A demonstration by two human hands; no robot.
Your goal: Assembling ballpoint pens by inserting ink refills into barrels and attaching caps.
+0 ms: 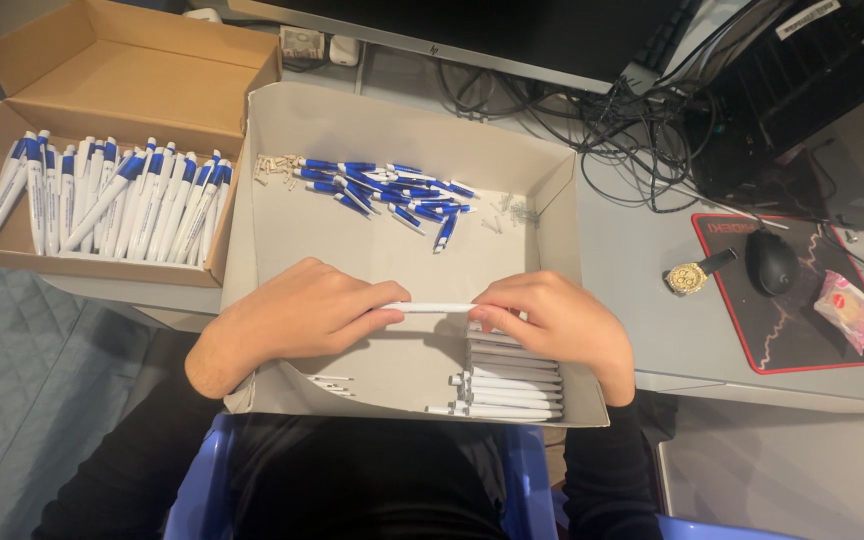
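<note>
Both hands hold one white pen barrel (439, 308) level over a grey cardboard box (252, 215). My left hand (297, 312) pinches its left end, my right hand (552, 318) grips its right end. Below my right hand lies a stack of white pen barrels (509, 392). At the box's far side sits a pile of blue pen parts (392, 190), with small white pieces (274, 166) beside it. Two small white pieces (330, 383) lie near my left wrist.
A brown cardboard box (102, 80) at the left holds several assembled blue-and-white pens (102, 200). To the right are a gold wristwatch (690, 276), a black mouse (770, 262) on a red-edged mat (752, 345), a pink wrapped snack (846, 310), tangled cables (622, 130) and a monitor base.
</note>
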